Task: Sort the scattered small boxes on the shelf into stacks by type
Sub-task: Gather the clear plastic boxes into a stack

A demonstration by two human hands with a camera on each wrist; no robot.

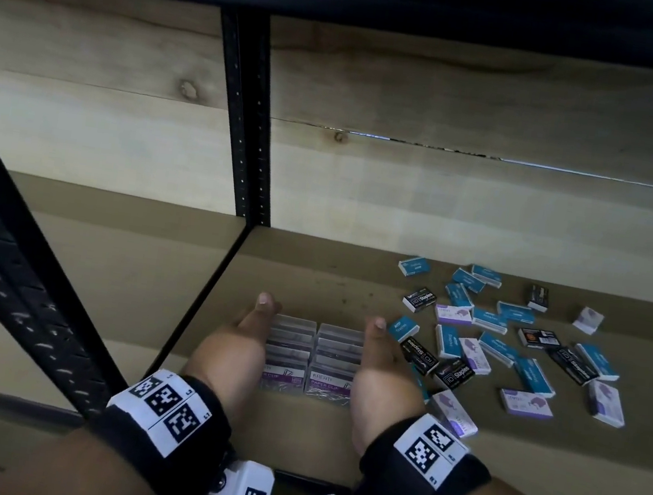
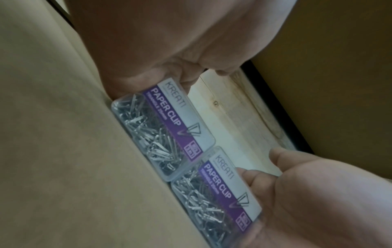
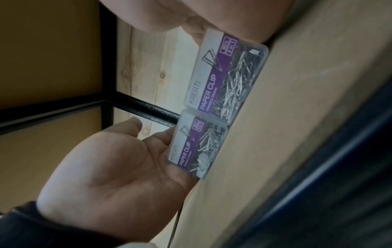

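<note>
Two rows of clear paper clip boxes (image 1: 312,354) with purple labels stand on edge side by side on the brown shelf board (image 1: 332,281). My left hand (image 1: 258,315) lies flat against the left row, palm inward, fingers straight. On the other side my right hand (image 1: 381,339) presses flat on the right row. In the left wrist view, the front paper clip boxes (image 2: 169,127) sit between both palms. The right wrist view shows the same boxes (image 3: 220,77) and my left hand (image 3: 118,167) with its palm spread. Teal staple boxes (image 1: 449,341), black staple boxes (image 1: 419,354) and white-purple boxes (image 1: 454,412) lie scattered to the right.
A black perforated upright (image 1: 249,131) stands against the pale wooden back wall, behind the rows. Another black upright (image 1: 17,287) slants across the front left. The black box closest to me touches my right hand's outer side. Bare shelf board lies behind the rows.
</note>
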